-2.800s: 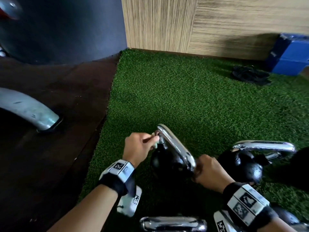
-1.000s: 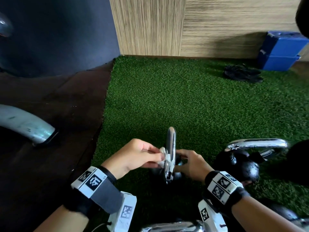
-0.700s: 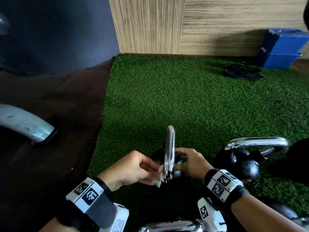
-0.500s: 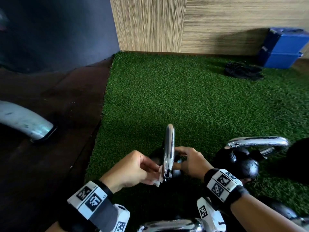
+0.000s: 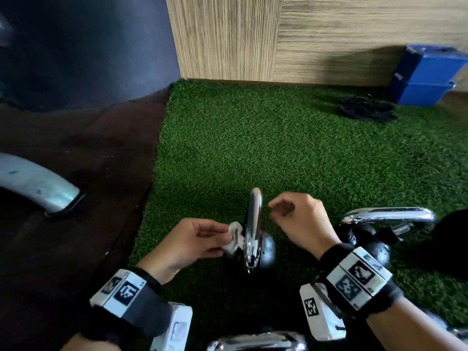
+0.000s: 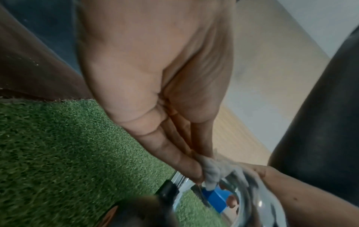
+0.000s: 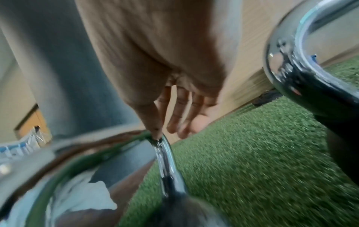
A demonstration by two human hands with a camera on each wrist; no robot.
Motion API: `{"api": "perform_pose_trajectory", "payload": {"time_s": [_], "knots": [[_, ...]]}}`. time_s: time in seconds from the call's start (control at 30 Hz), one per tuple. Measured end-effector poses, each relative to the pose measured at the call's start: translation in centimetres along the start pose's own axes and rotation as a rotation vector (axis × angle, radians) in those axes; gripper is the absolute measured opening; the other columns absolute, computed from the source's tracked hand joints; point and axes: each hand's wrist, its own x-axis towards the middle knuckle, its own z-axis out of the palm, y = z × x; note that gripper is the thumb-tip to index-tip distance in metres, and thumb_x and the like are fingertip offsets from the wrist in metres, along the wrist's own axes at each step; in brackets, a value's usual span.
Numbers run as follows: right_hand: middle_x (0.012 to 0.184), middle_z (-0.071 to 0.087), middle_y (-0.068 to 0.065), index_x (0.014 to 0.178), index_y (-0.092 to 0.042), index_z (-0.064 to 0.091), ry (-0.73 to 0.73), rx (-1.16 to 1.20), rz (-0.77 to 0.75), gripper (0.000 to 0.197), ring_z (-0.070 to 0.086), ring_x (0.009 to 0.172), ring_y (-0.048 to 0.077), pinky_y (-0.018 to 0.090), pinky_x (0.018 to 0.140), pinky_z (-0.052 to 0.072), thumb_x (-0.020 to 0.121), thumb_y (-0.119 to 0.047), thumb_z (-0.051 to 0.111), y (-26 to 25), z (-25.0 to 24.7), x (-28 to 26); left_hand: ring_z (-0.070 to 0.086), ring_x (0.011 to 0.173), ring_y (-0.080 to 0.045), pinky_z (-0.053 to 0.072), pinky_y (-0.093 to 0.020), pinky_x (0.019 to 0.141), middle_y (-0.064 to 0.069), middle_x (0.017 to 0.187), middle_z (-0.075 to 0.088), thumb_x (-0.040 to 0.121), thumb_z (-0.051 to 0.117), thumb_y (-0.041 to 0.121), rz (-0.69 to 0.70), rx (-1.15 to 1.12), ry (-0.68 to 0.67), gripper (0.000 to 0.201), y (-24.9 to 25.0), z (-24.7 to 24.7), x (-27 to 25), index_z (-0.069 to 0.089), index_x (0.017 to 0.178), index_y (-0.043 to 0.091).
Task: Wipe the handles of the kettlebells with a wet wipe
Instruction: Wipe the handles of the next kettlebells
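A black kettlebell [image 5: 266, 254] stands on the green turf [image 5: 253, 148], its chrome handle [image 5: 254, 224] edge-on to me. My left hand [image 5: 217, 236] pinches a crumpled white wet wipe [image 5: 234, 236] against the handle's left side. In the left wrist view the wipe [image 6: 211, 170] sits between fingertips and the chrome handle [image 6: 252, 199]. My right hand [image 5: 281, 209] hovers beside the handle's top, fingers loosely curled and holding nothing. In the right wrist view one fingertip touches the handle [image 7: 165, 153].
A second kettlebell [image 5: 367, 247] with a chrome handle [image 5: 387, 216] stands close on the right. A third handle [image 5: 255, 342] shows at the bottom edge. Blue boxes [image 5: 425, 77] and black sandals [image 5: 364, 108] lie near the wooden wall. A grey metal tube [image 5: 38, 186] rests on dark floor at left.
My right hand has let go of the kettlebell's lower part and risen beside the handle's top. My left hand has kept the wipe on the handle's left side, slightly higher.
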Motion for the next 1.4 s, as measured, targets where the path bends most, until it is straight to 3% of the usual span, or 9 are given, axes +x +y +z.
{"api": "perform_pose_trajectory", "payload": {"time_s": [0.33,0.6,0.73,0.83,0.9,0.97,1.1,1.27,1.4], "knots": [[0.093,0.075,-0.019,0.107,-0.034,0.077,-0.109,0.252,-0.280,0.049,0.071,0.084,0.001,0.020,0.077,0.056,0.061,-0.047,0.086,-4.6,-1.5,-0.6,0.072,0.071,-0.006,0.060,-0.019,0.066,-0.003,0.082,0.076,0.073,0.077,0.017,0.131,-0.296,-0.026,0.015,3.0,1.6,0.6,0.078,0.089,0.014],[0.084,0.075,-0.022,0.094,-0.037,0.079,-0.010,0.296,-0.226,0.022,0.072,0.071,0.001,0.032,0.066,0.059,0.073,-0.037,0.085,-4.5,-1.4,-0.8,0.066,0.061,-0.006,0.055,-0.015,0.059,0.002,0.067,0.069,0.068,0.082,0.030,0.126,-0.263,0.011,0.031,3.5,2.7,1.7,0.063,0.087,0.015],[0.076,0.076,-0.011,0.085,-0.028,0.080,0.040,0.306,-0.184,0.012,0.070,0.061,0.016,0.038,0.053,0.055,0.075,-0.032,0.085,-4.1,-1.8,-0.6,0.066,0.066,-0.005,0.053,-0.016,0.058,0.003,0.080,0.074,0.074,0.077,0.053,0.118,-0.077,0.038,0.031,3.2,2.8,2.3,0.074,0.081,0.022],[0.069,0.074,-0.016,0.080,-0.036,0.078,0.122,0.295,-0.053,0.007,0.066,0.054,0.008,0.024,0.046,0.051,0.075,-0.036,0.082,-2.6,-2.4,-0.1,0.068,0.075,-0.006,0.054,-0.020,0.062,0.001,0.105,0.074,0.094,0.074,0.022,0.135,0.215,0.095,0.013,1.7,1.6,2.8,0.071,0.103,0.032],[0.066,0.073,-0.015,0.077,-0.034,0.077,0.129,0.284,0.084,0.007,0.069,0.056,0.010,0.025,0.049,0.054,0.074,-0.034,0.083,-1.1,-2.1,0.5,0.063,0.109,-0.009,0.056,-0.028,0.089,0.005,0.135,0.061,0.084,0.079,0.006,0.132,0.597,-0.051,0.062,-0.4,0.3,3.4,0.055,0.132,0.038],[0.067,0.074,-0.014,0.078,-0.033,0.078,0.105,0.257,0.205,0.010,0.071,0.062,0.009,0.026,0.057,0.058,0.071,-0.032,0.086,0.3,-1.3,0.9,0.035,0.144,-0.008,0.036,-0.034,0.120,0.013,0.158,0.033,0.069,0.093,0.022,0.115,0.871,-0.224,0.113,-2.2,0.4,3.5,0.025,0.158,0.034],[0.075,0.074,-0.013,0.086,-0.028,0.081,0.029,0.158,0.275,0.016,0.065,0.068,0.001,0.016,0.053,0.044,0.071,-0.032,0.086,1.9,1.4,1.4,-0.005,0.158,-0.012,0.010,-0.044,0.130,0.019,0.168,-0.011,0.050,0.095,0.058,0.203,0.996,-0.298,0.157,-5.3,2.8,3.9,-0.012,0.162,0.034],[0.072,0.073,-0.002,0.078,-0.016,0.078,-0.009,0.211,0.290,0.008,0.070,0.065,0.016,0.035,0.065,0.062,0.077,-0.023,0.081,2.5,4.1,2.3,0.029,0.148,-0.010,0.027,-0.030,0.126,0.011,0.157,0.022,0.056,0.094,0.060,0.416,0.894,-0.056,0.140,-6.4,4.4,4.0,0.013,0.162,0.017],[0.070,0.074,0.000,0.079,-0.018,0.076,-0.085,0.178,0.246,0.011,0.071,0.062,0.015,0.032,0.062,0.061,0.085,-0.027,0.074,2.8,5.2,2.4,0.045,0.139,-0.023,0.027,-0.019,0.117,-0.008,0.150,0.040,0.066,0.090,0.054,0.576,1.020,-0.036,0.121,-5.6,4.7,4.0,0.028,0.157,0.003]]}}
